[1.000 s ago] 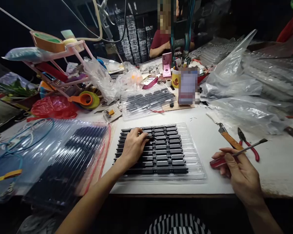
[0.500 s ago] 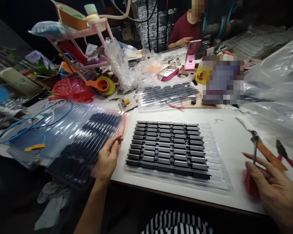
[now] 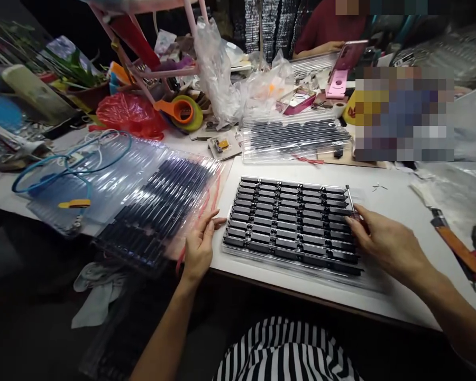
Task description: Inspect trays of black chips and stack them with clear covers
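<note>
1. White desk (image 3: 384, 209) carries a clear plastic tray (image 3: 285, 266) with rows of black pinned components (image 3: 297, 216), between both hands.
2. Left hand (image 3: 198, 250): fingers loosely parted, tips at the tray's left edge.
3. Right hand (image 3: 386, 243): fingers gripping a slim screwdriver (image 3: 350, 200) at the tray's right end.

The parts (image 3: 293, 225) are showing black with fine pale ticks along their edges, the tabletop (image 3: 404, 301) is showing white, and the garment (image 3: 285, 349) is bearing bold black-and-white stripes. A plastic bag (image 3: 127, 115) is glowing bright red, a phone stand (image 3: 337, 84) is showing pink, and a co-worker's shirt (image 3: 321, 29) is appearing maroon, while a tool handle (image 3: 456, 246) is showing orange-brown.
</note>
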A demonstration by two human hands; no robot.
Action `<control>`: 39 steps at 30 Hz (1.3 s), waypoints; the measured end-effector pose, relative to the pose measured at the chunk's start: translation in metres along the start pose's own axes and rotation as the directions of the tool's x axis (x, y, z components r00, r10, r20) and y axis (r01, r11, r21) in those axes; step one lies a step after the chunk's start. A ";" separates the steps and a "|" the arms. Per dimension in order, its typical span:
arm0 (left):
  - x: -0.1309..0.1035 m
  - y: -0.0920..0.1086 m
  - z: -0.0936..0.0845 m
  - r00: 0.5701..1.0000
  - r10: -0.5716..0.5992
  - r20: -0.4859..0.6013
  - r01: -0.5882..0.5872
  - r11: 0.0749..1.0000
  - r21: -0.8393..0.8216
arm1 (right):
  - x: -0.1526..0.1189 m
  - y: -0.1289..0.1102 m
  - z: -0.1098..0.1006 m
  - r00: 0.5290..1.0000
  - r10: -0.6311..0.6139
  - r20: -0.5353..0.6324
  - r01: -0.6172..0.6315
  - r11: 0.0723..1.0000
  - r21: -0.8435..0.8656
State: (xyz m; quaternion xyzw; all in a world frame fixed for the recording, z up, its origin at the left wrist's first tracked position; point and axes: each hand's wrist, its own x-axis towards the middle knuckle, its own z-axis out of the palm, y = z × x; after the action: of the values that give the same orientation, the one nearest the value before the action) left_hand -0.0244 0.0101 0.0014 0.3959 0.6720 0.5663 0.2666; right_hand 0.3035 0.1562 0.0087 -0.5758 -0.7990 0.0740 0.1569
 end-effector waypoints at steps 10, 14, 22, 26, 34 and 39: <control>-0.004 -0.006 -0.002 0.994 0.090 0.059 -0.100 0.977 0.189 | -0.019 0.030 -0.034 0.943 0.307 -0.128 -0.298 0.951 0.084; -0.006 -0.003 -0.001 0.987 0.137 0.087 -0.156 0.952 0.263 | -0.037 0.057 -0.037 0.901 0.424 -0.088 -0.421 0.905 0.052; -0.015 -0.001 0.004 0.977 0.199 0.075 -0.213 0.911 0.353 | -0.055 0.064 -0.008 0.868 0.354 -0.349 -0.357 0.932 0.058; -0.017 0.000 0.005 0.976 0.198 0.091 -0.218 0.891 0.398 | -0.054 0.058 -0.008 0.862 0.333 -0.383 -0.328 0.941 0.080; -0.017 0.003 0.005 0.993 0.108 0.056 -0.121 0.912 0.391 | -0.055 0.066 -0.005 0.853 0.320 -0.413 -0.308 0.946 0.096; 0.002 0.008 0.004 0.998 -0.056 0.042 0.045 0.970 0.240 | -0.045 0.061 -0.023 0.881 0.248 -0.403 -0.264 0.964 0.017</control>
State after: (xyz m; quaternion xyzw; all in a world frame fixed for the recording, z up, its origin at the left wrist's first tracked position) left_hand -0.0205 0.0140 0.0085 0.4214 0.7384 0.4647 0.2475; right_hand 0.3792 0.1321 0.0041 -0.6819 -0.6679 -0.0410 0.2953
